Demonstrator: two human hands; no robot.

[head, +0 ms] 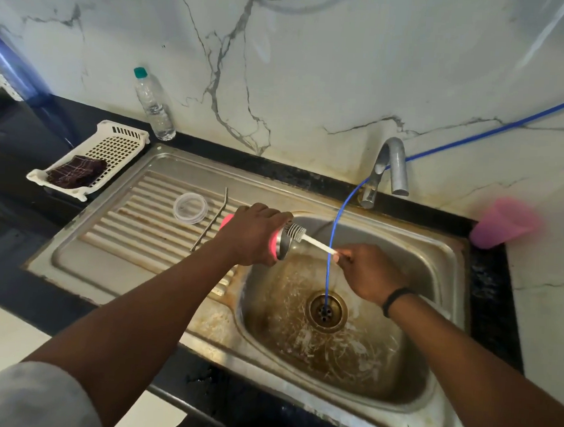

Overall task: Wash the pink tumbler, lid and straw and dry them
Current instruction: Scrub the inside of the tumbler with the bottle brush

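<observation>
While the left hand (256, 233) grips the pink tumbler (277, 246) on its side over the sink (446, 256), fingers wrapped round the body, the right hand (368, 271) pinches the white handle of a bottle brush (301, 234). Brush head sits at the tumbler's mouth, just right of the left grip. Lid (190, 207) and straw (212, 219) lie on the drainboard, left of that grip. A blue hose (333, 246) passes just beside the right fingertips, down to the drain.

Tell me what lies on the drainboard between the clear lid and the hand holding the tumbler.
In the head view, the metal straw lies on the ribbed drainboard between the lid and the left hand gripping the tumbler.
</observation>
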